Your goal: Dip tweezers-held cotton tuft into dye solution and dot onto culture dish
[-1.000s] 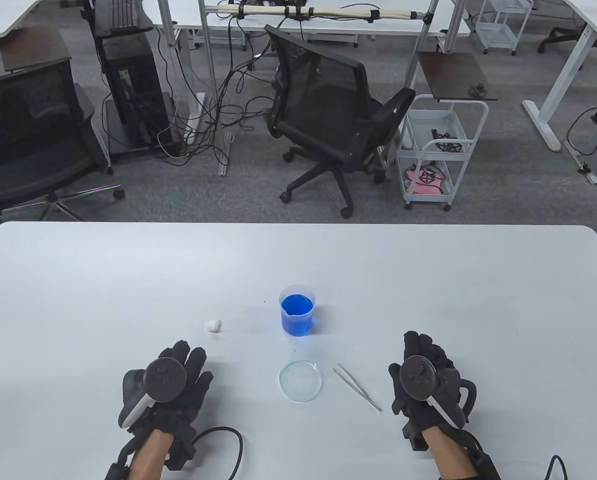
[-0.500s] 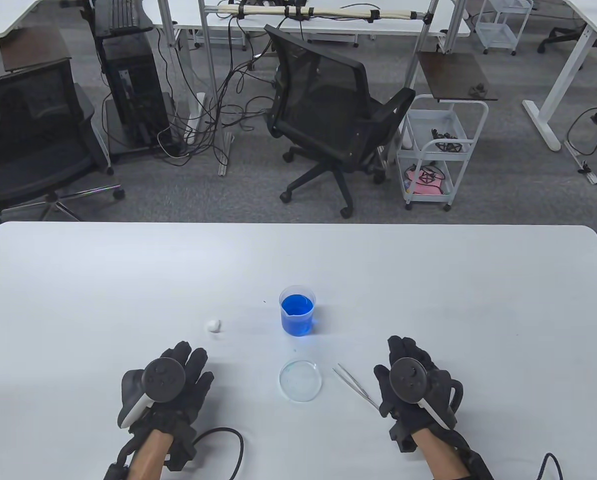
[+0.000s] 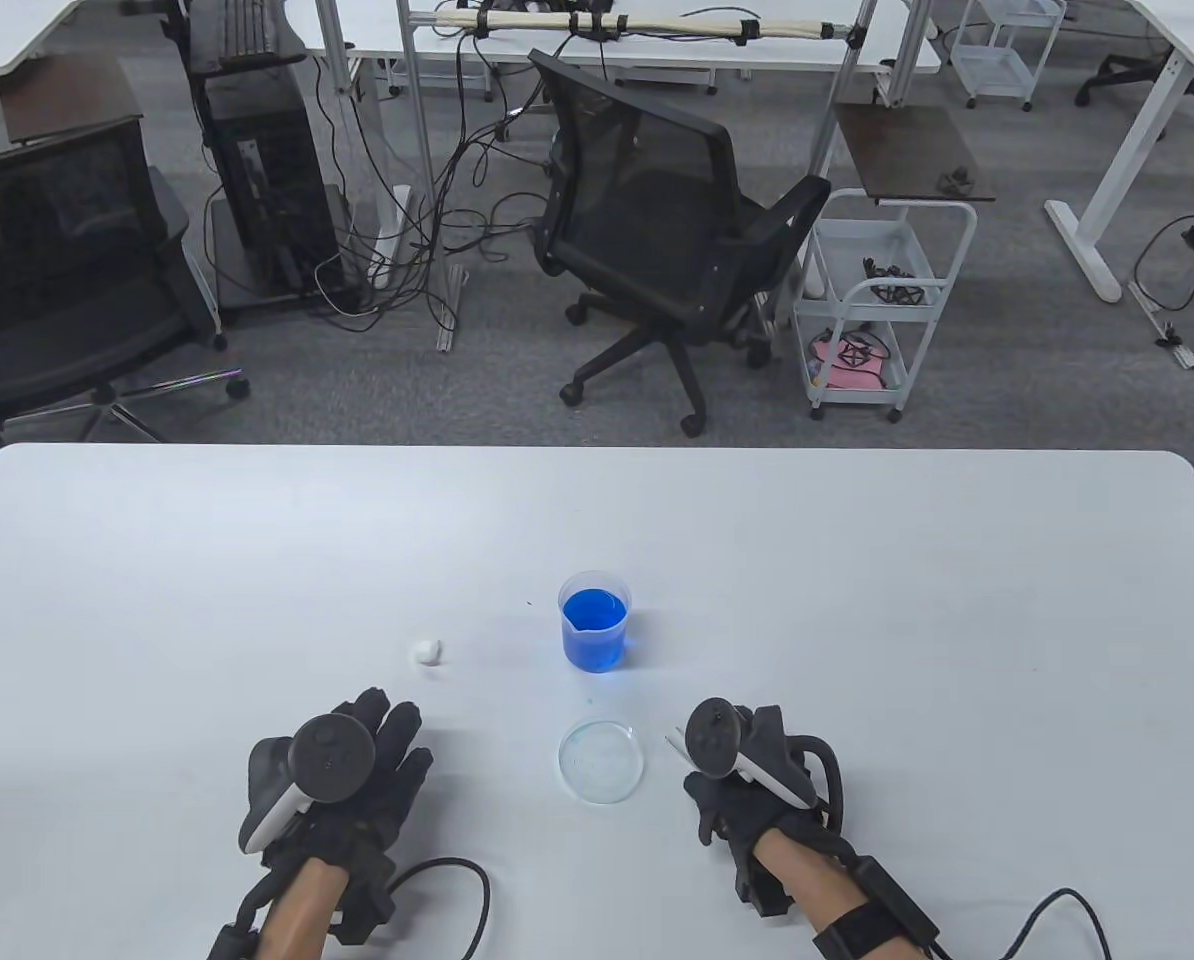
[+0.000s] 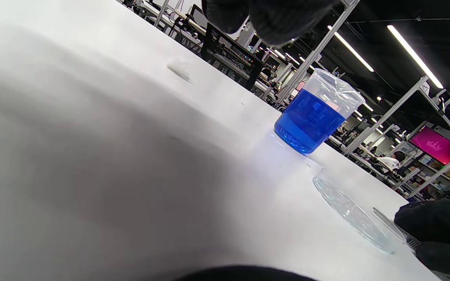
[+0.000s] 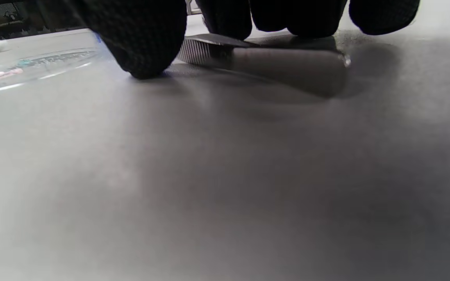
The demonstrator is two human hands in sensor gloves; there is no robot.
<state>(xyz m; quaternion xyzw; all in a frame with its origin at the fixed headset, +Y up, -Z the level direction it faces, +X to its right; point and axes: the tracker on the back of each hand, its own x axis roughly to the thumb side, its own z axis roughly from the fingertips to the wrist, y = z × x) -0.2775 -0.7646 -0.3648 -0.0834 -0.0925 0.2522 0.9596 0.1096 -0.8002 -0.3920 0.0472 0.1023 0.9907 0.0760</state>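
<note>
A clear beaker of blue dye (image 3: 594, 625) stands mid-table, and it shows too in the left wrist view as the beaker (image 4: 311, 121). Just in front lies an empty glass culture dish (image 3: 601, 762). A white cotton tuft (image 3: 427, 652) sits to the beaker's left. My right hand (image 3: 717, 790) covers the metal tweezers (image 3: 673, 742) beside the dish; only their tips show. In the right wrist view the thumb (image 5: 143, 43) and fingertips (image 5: 225, 21) close on the tweezers (image 5: 203, 50), which still lie on the table. My left hand (image 3: 392, 735) rests flat, holding nothing.
The white table (image 3: 857, 560) has a far edge, with a black office chair (image 3: 657, 210) and a white cart (image 3: 877, 300) on the floor beyond it. Glove cables trail off the near edge behind both wrists.
My right hand has moved left and turned over the tweezers, its fingers coming down onto them. The left hand has barely shifted. Beaker, dish and cotton have not moved.
</note>
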